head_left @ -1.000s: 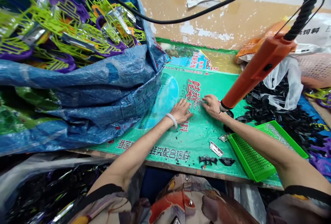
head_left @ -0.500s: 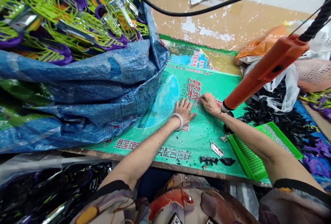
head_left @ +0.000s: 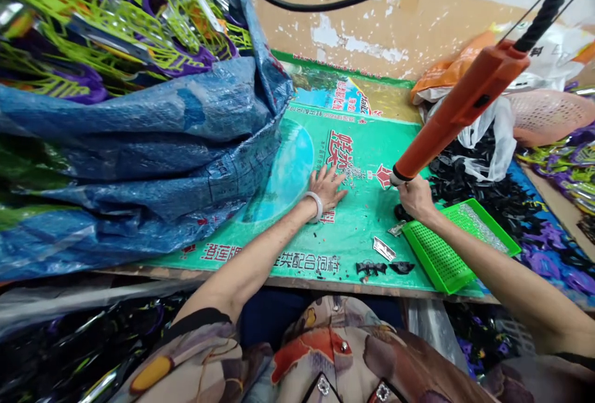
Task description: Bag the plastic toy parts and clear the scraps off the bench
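Open room lay on the green mat point(head_left: 367, 229) at centre frame, between the left hand point(head_left: 329, 187) and right hand point(head_left: 415, 198). The bulging blue sack point(head_left: 153, 161) walled off the left. The orange tool point(head_left: 458, 111) slanted overhead at upper right, the green tray point(head_left: 458, 245) and black parts point(head_left: 478, 186) blocking the right side.

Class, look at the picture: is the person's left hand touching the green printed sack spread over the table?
Touching. The head view shows the left hand lying flat, fingers spread, on the green printed sack, beside a small pile of tiny parts.
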`<state>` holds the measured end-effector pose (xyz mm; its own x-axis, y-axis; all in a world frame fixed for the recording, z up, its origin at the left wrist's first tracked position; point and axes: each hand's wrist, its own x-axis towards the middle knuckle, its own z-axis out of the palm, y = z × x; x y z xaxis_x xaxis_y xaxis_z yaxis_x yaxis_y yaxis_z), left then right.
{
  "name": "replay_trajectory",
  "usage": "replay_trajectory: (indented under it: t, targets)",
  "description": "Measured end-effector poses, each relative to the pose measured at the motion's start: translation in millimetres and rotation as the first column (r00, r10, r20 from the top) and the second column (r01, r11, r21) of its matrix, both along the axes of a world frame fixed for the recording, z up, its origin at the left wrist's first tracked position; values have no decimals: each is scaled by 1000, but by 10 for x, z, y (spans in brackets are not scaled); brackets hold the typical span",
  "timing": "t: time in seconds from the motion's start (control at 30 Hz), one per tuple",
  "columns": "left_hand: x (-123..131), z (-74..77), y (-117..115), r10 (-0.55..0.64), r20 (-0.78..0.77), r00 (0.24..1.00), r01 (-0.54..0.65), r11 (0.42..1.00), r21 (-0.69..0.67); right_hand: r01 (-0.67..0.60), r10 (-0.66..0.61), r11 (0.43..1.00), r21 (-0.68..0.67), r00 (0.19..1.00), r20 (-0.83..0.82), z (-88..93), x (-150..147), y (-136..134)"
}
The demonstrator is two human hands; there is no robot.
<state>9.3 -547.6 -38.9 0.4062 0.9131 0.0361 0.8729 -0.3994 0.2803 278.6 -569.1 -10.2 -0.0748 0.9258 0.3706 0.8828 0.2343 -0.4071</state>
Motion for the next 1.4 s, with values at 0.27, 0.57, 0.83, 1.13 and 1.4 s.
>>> replay_trajectory:
  t: [0.27, 0.57, 0.83, 1.13, 1.4]
  targets:
    - [281, -35, 225, -107, 145, 984, 103, 994, 36, -675, 633, 624, -394, 732, -252, 453, -518, -1541]
    - [117, -118, 335, 128, 522, 843, -180, 983, 49, 36, 131, 865, -501, 947, 294, 161, -677, -375]
    - [-38, -150, 268, 119, 464, 878, -144, 989, 18, 173, 137, 783, -597, 889, 437, 188, -891, -201]
    - [43, -147, 198, -103, 326, 940, 58, 988, 145, -601, 334, 382, -702, 798, -501, 448, -784, -1033]
    - [312, -5, 123, -101, 172, 980, 89, 993, 76, -331, -14, 722, -607, 871, -491, 235, -646, -420]
